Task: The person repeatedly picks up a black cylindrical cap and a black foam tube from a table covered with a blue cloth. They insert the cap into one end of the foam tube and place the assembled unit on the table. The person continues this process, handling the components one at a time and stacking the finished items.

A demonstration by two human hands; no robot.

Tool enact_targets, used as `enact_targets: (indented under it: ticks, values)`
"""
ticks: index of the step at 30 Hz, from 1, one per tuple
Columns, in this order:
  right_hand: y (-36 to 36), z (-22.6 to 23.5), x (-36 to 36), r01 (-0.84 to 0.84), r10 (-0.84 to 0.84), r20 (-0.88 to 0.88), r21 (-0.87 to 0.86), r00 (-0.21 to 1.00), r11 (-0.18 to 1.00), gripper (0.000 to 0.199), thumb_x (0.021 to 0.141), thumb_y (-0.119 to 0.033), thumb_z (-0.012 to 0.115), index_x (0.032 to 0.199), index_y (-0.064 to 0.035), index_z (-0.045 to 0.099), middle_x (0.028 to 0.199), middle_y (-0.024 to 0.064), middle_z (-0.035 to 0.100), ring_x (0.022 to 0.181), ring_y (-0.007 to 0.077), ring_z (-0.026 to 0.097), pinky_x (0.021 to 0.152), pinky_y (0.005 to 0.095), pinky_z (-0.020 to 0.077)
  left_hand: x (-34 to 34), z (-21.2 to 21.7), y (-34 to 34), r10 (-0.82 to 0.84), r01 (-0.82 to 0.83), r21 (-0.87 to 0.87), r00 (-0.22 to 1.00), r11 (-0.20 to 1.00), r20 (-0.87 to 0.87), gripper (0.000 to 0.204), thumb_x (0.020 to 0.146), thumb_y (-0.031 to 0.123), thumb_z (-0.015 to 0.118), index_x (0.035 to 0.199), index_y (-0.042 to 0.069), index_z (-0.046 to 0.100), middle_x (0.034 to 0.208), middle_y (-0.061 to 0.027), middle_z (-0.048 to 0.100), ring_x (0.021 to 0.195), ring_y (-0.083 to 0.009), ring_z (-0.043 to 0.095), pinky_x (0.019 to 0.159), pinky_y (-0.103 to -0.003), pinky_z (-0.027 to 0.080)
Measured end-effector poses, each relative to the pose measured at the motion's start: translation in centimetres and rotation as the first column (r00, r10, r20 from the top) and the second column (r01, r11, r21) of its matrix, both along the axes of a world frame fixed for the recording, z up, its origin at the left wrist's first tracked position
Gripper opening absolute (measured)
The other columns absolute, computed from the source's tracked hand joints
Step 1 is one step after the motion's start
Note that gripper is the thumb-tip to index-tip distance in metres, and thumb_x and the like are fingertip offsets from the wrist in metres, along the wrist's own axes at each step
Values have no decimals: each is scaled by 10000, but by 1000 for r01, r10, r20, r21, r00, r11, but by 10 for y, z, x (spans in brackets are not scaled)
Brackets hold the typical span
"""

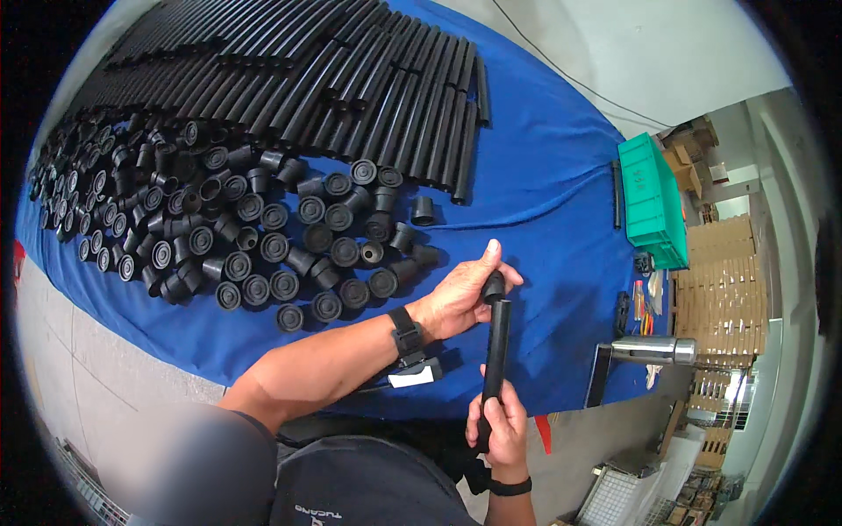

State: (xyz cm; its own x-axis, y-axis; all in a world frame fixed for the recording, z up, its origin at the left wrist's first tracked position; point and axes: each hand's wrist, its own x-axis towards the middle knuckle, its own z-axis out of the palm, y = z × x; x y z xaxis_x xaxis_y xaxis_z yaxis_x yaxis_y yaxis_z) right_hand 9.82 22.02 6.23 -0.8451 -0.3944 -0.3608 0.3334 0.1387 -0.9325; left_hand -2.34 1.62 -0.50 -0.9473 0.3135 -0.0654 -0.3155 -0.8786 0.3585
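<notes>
My left hand (pixel 458 296) is closed on a black rubber end cap (pixel 494 286), pinched in the fingers with the thumb raised. My right hand (pixel 503 424) grips the lower part of a black tube (pixel 496 346), which stands nearly upright. The tube's upper end is right beside the cap; whether they touch I cannot tell. To the left of my hands spreads a large pile of loose black rubber caps (pixel 274 246), lying at all angles. One single cap (pixel 423 210) stands apart, beyond my left hand. Behind the pile lie rows of black tubes (pixel 412 110) in layers.
A blue cloth (pixel 535 167) covers the table. At its right edge are a green plastic crate (pixel 651 202), a steel flask (pixel 658 351), a flat black object (pixel 599 375) and several pens (pixel 647 323). Flattened cardboard (pixel 719 289) is stacked farther right. A white tag (pixel 412 377) lies near my left forearm.
</notes>
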Motion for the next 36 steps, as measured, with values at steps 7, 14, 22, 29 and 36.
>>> enact_targets:
  ticks: [7,14,22,29,36]
  values:
    - [-12,2,1,25,-8,168,-98,986,995,502,1063,-265,539,1484,-15,424,820,56,596,593,142,607,462,259,479,0,3,-1,32,-30,-83,999,996,29,663,1012,664,422,912,64,686,721,-11,563,627,-113,532,549,-267,425]
    - [-27,9,3,35,-41,168,44,985,998,480,1067,-255,523,1471,-12,429,801,56,585,498,123,560,394,241,439,2,4,-2,25,-36,101,993,994,113,593,1009,614,499,810,75,646,704,-39,562,635,-162,575,614,-325,502]
    - [-31,2,6,40,-53,55,218,997,975,411,1062,-194,536,1439,-47,463,763,4,544,489,64,502,386,229,405,7,11,5,220,-207,-120,970,971,106,508,1023,519,568,758,88,611,611,-14,551,514,-146,554,521,-300,486]
    - [-36,3,4,10,10,-57,332,998,943,375,1054,-191,549,1395,-41,501,742,-5,528,483,58,499,385,222,399,8,7,7,286,-269,-220,957,938,47,541,1026,543,541,779,68,625,621,-35,575,528,-156,590,532,-305,502]
    - [-18,22,-9,31,-34,237,16,971,999,364,1070,-208,514,1380,-17,506,772,26,544,485,87,498,394,241,419,2,14,-5,55,-93,202,981,975,184,762,995,717,374,966,20,681,772,-98,640,725,-278,670,675,-405,559]
